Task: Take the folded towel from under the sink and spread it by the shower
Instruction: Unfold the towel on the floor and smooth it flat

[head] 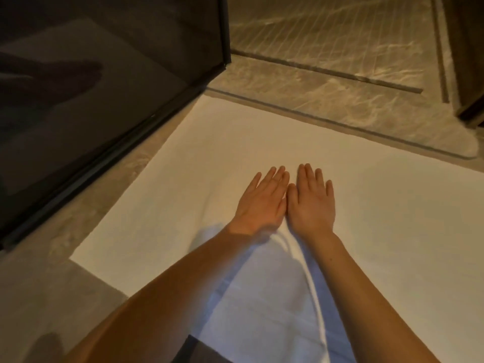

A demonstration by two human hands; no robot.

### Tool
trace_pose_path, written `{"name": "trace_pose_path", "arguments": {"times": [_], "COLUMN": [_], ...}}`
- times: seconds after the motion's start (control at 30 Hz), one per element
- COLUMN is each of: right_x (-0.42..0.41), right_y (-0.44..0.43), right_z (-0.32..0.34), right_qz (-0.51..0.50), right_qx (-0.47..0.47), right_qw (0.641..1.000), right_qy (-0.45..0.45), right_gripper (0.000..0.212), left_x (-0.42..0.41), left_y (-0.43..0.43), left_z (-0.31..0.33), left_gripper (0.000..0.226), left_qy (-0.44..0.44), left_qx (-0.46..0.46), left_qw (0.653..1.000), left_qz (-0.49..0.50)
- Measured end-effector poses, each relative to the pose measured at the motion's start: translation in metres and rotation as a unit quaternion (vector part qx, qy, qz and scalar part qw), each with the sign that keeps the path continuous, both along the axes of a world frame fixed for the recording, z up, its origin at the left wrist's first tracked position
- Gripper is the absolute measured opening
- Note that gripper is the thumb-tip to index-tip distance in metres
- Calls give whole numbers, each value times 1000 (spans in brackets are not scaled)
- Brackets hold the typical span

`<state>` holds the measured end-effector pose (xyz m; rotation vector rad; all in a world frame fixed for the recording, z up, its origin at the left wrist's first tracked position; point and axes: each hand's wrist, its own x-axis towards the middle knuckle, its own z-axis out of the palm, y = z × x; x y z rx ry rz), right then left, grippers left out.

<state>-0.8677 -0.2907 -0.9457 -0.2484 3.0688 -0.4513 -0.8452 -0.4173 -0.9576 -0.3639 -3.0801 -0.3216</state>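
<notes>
Head view: the white towel (353, 205) lies unfolded mid-frame beside the dark shower door (104, 74). Left hand (262, 203) and right hand (311, 203) rest flat, side by side, gripping nothing; sweeping outward should flatten the lower-centre crease.

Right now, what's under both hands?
The white towel, spread on the floor beside the dark glass door. The left hand and right hand lie flat on it. The floor beneath is covered.
</notes>
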Motion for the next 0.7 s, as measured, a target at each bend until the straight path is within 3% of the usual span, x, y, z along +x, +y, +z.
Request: {"name": "trace_pose_path", "arguments": {"times": [0.4,0.5,0.63,0.7], "right_x": [6,7,8,22], "right_y": [2,1,1,-5], "right_z": [-9,-7,2,8], "right_qz": [-28,-29,-28,-28], "right_qx": [20,22,26,6], "right_qw": [999,999,999,1000], "right_qy": [7,3,-16,1], "right_gripper": [58,58,58,58], "left_x": [7,13,59,83], "left_y": [-179,-163,-78,-44], "left_z": [4,17,17,11], "left_gripper": [55,56,59,54], "left_qy": [-52,-59,-9,6], "left_qx": [-20,-39,-18,20], "left_qw": [991,989,999,998], "left_qz": [120,128,-29,-52]}}
